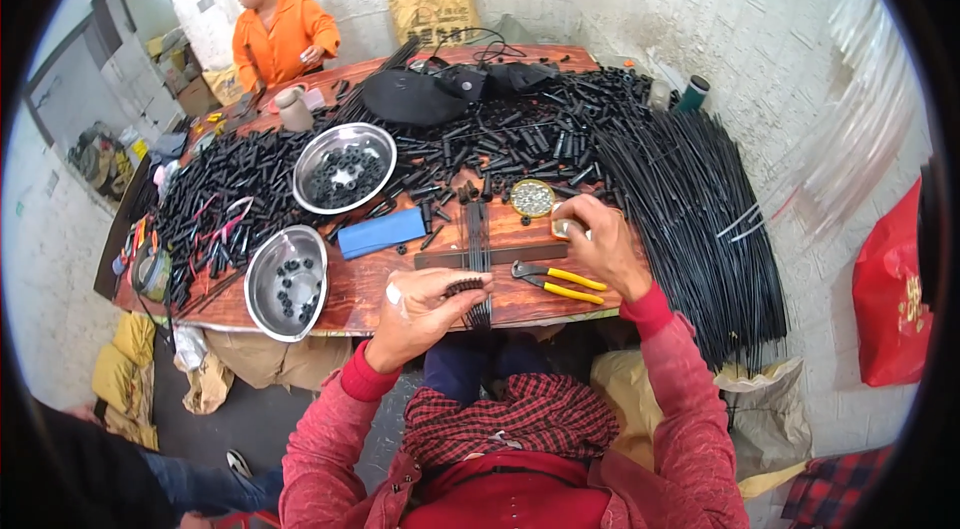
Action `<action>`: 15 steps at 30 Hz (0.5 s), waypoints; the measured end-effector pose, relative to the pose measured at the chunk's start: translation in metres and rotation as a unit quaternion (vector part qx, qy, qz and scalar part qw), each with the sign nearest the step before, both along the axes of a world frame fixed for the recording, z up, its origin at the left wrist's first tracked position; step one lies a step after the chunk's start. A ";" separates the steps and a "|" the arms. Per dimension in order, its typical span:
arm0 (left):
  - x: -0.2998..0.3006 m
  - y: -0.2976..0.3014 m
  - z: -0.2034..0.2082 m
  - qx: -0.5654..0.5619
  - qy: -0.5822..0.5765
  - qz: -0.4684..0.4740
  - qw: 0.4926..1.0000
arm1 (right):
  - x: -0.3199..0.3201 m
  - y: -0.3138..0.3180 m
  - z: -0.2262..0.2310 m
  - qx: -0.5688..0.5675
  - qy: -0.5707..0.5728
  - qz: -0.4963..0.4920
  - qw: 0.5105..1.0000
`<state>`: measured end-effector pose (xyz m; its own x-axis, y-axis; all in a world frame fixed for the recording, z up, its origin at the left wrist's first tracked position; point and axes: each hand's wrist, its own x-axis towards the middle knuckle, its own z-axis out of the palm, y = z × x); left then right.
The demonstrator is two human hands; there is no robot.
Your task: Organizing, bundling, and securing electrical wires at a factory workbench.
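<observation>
My left hand [425, 309] is closed, pinching a short black ribbed piece [464, 286] between thumb and fingers, and a white patch sticks to its back. Just beneath it, a bundle of thin black rods [477, 229] lies across a dark bar [545, 253] on the table. My right hand [603, 239] is curled, with fingertips together beside a round dish of small silvery bits [532, 198]. Something pale shows at those fingers, too small to make out. Cutting pliers with yellow handles [565, 282] rest between my hands, touched by neither.
Two steel bowls [252, 279] with small black parts stand at left, near a blue block [381, 233]. Black tubes [530, 134] heap across the table [355, 304]; long black rods [690, 219] overhang its right edge. A person in orange [285, 39] is at the far left.
</observation>
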<state>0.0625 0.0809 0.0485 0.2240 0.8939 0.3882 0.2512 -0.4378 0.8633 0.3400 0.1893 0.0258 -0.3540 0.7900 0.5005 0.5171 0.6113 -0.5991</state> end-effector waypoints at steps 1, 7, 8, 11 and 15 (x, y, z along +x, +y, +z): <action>-0.001 0.002 -0.001 0.000 0.002 -0.007 1.000 | -0.011 -0.017 0.015 -0.003 0.001 0.037 0.999; -0.003 0.000 -0.005 -0.019 -0.019 -0.005 1.000 | -0.038 -0.067 0.047 0.063 0.018 0.162 0.985; -0.004 0.000 -0.004 -0.017 -0.006 -0.005 1.000 | -0.037 -0.070 0.048 0.058 0.014 0.167 0.984; -0.003 -0.002 -0.003 -0.020 0.001 -0.009 1.000 | -0.036 -0.073 0.045 0.034 0.013 0.158 0.987; -0.003 -0.001 -0.008 0.008 -0.021 -0.019 1.000 | -0.042 -0.077 0.047 0.026 0.028 0.160 0.986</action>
<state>0.0592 0.0803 0.0409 0.2401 0.8788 0.4125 0.1978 -0.4603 0.8655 0.2983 0.1120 0.0723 -0.5522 0.6148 0.5632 0.2597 0.7687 -0.5845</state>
